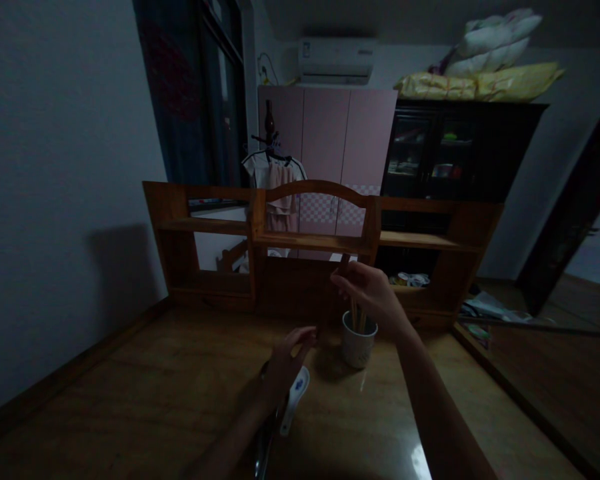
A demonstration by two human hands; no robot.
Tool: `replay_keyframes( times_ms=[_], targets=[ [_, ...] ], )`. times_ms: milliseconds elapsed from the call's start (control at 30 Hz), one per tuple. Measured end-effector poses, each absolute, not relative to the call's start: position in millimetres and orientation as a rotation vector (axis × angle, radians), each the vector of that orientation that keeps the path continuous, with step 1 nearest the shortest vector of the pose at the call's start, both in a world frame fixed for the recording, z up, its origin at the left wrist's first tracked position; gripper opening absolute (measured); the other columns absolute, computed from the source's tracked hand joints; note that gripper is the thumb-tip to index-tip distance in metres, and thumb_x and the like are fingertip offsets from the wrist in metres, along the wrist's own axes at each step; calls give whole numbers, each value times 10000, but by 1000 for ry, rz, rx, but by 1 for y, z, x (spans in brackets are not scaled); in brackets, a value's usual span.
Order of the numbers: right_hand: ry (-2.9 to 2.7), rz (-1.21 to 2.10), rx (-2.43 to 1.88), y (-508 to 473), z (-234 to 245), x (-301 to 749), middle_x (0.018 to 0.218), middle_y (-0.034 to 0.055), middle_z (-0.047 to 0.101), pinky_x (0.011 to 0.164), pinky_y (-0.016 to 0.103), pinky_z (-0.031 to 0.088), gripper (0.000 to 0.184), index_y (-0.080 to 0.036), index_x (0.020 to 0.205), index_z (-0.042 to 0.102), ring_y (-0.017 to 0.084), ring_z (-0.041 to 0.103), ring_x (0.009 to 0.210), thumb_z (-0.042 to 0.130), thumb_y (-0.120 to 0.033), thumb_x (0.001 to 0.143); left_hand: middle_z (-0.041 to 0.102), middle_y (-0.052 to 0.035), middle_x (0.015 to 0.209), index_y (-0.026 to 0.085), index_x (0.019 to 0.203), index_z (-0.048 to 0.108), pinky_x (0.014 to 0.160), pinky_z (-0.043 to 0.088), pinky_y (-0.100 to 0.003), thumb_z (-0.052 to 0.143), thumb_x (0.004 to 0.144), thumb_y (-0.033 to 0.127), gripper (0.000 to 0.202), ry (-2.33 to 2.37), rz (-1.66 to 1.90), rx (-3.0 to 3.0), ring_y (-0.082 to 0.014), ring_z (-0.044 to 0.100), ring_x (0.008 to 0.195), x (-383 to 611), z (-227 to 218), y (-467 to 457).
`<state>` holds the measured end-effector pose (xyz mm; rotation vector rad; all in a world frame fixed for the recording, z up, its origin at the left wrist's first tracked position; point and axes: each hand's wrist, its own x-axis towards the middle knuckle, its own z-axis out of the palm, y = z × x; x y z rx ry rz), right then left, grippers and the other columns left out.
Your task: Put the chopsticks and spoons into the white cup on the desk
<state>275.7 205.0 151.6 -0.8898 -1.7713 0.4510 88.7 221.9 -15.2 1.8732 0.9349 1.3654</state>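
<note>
Right hand pinching slim dark-brown stick, hovering near white cylindrical cup, left hand curling narrowly, its hold unclear

Lateral access over the surface is provided at the lower left of the frame, bounded by the wall. Forward travel is blocked across mid-frame by the wooden shelf unit. At centre, passage between the left grip and the white cup is restricted by a dark stick pinched in the right grip. Entry to the cup is obstructed by light sticks standing inside. Near the left grip, the surface is occupied by a white spoon and a metal utensil. At lower right, a bare strip is bounded by the right forearm and raised edging.
</note>
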Motion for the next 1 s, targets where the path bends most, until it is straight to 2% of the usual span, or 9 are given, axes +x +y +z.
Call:
replay_keyframes(
  times_ms=[67,133,233,300,400,533,767,1000],
  targets=[
    [-1855,489,-908,203,152,282,743,19,646,548,227,477,224,-174,893,630,136,607,610,612,-392,843,686,-49,1020,232,1108,563,854,491,-309,579,857,342,275,827,1297,1751,-183,651,945,90,-17,223],
    [-1942,543,-926,204,150,287,716,11,643,545,226,475,203,-171,861,630,138,618,607,619,-373,841,690,-64,1034,216,1033,556,849,501,-319,628,822,312,243,699,1239,1644,-196,651,970,91,-22,226],
    [-2031,607,-962,206,145,290,704,12,650,544,224,477,203,-165,822,631,149,642,621,628,-368,833,671,-93,1124,188,855,624,903,483,-346,639,804,281,107,576,1142,1634,-229,617,1062,91,-30,231],
    [-2058,635,-983,209,142,290,715,20,666,564,231,489,204,-163,836,637,158,657,641,633,-366,829,649,-94,1183,180,782,687,950,456,-359,628,807,282,120,566,1079,1727,-249,592,1106,91,-31,231],
    [-2079,694,-987,213,137,288,752,32,690,603,245,510,209,-164,876,647,164,669,668,637,-366,825,631,-81,1225,197,852,743,950,458,-358,603,823,298,176,556,1023,1810,-261,583,1121,91,-26,226],
    [-2088,756,-987,216,135,286,749,37,698,601,249,518,211,-164,863,660,163,672,661,646,-369,815,680,-86,1142,203,990,732,935,467,-368,578,840,316,242,536,1008,1780,-257,609,1085,92,-17,217],
    [-2064,744,-948,213,136,286,686,26,683,573,261,517,204,-171,803,649,166,663,628,641,-374,813,686,-93,1125,206,978,735,935,460,-379,581,838,341,249,501,1000,1737,-263,613,1078,92,-16,216],
    [-2027,612,-948,211,142,289,662,19,654,520,224,476,256,-154,774,639,156,657,612,650,-408,806,692,-99,1113,186,990,735,934,450,-365,575,843,316,254,494,997,1792,-267,625,1050,90,-19,218]
  ],
)
